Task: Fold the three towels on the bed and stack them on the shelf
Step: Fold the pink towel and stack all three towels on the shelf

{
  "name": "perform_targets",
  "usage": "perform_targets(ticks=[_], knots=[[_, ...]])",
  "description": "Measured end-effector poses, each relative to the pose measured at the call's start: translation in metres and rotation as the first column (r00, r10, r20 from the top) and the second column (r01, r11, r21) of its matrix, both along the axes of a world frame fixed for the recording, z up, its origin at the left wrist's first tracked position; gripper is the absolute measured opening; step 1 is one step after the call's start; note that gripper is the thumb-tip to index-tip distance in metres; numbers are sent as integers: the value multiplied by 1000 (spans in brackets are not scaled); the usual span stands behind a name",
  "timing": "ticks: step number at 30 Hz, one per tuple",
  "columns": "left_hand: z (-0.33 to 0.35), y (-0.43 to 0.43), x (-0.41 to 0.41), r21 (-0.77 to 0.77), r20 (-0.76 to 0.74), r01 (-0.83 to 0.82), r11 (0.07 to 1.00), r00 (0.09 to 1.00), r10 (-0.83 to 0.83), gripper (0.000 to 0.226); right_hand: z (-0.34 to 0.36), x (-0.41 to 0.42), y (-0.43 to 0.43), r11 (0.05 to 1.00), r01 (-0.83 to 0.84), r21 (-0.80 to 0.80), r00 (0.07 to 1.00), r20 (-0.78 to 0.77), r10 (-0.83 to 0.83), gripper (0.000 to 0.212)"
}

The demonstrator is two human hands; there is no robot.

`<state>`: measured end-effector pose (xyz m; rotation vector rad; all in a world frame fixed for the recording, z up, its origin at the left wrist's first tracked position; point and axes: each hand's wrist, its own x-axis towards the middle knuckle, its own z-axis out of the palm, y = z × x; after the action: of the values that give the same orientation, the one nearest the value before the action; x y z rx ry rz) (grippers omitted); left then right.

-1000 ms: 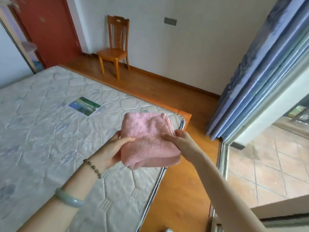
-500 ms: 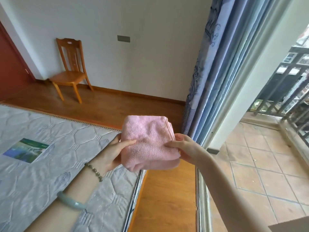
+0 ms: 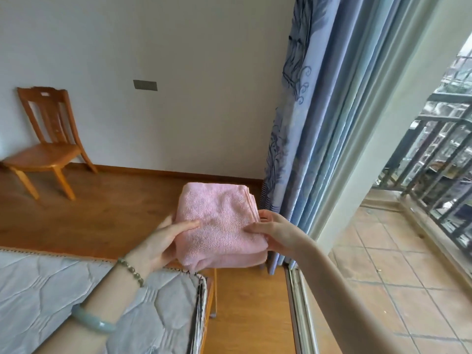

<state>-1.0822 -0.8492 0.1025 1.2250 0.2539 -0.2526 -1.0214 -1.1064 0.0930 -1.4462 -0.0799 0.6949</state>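
A folded pink towel (image 3: 219,223) is held in the air above the corner of the bed (image 3: 76,297). My left hand (image 3: 163,241) grips its left side, thumb on top and fingers underneath. My right hand (image 3: 275,231) grips its right side the same way, near the layered edges. No other towel and no shelf are in view.
A wooden chair (image 3: 48,146) stands against the white wall at the left. Blue curtains (image 3: 314,123) hang just right of the towel beside a sliding door track (image 3: 298,310). A tiled balcony with a metal railing (image 3: 439,154) lies to the right. Wooden floor runs between bed and wall.
The view has swung to the right, away from the bed toward the curtain and balcony. Both hands keep the same hold on the towel, which has left the mattress area.
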Motion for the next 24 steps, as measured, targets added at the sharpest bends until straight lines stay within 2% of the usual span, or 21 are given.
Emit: perform_targets(ticks=[3, 5, 8, 10, 15, 20, 24], knots=[[9, 7, 56, -27, 1, 17, 999, 1000, -17, 115, 13, 52, 4, 1000, -1, 5, 1000, 21, 1, 67], [12, 9, 83, -32, 14, 32, 999, 999, -31, 108, 17, 79, 7, 1000, 4, -7, 1000, 17, -4, 64], [13, 13, 126, -41, 1, -1, 999, 1000, 1, 68, 19, 127, 11, 1000, 3, -8, 1000, 5, -3, 61], [10, 16, 154, -42, -15, -41, 998, 999, 41, 54, 19, 161, 17, 999, -33, -16, 999, 6, 33, 57], [-6, 28, 229, -42, -23, -146, 988, 989, 145, 57, 11, 259, 35, 991, -134, -27, 991, 23, 135, 56], [-19, 38, 315, -68, -31, -306, 950, 952, 304, 59, 12, 378, 59, 958, -279, -57, 958, 51, 282, 46], [-18, 43, 370, -103, -66, -418, 903, 908, 413, 61, 18, 461, 79, 914, -397, -82, 912, 76, 403, 57]])
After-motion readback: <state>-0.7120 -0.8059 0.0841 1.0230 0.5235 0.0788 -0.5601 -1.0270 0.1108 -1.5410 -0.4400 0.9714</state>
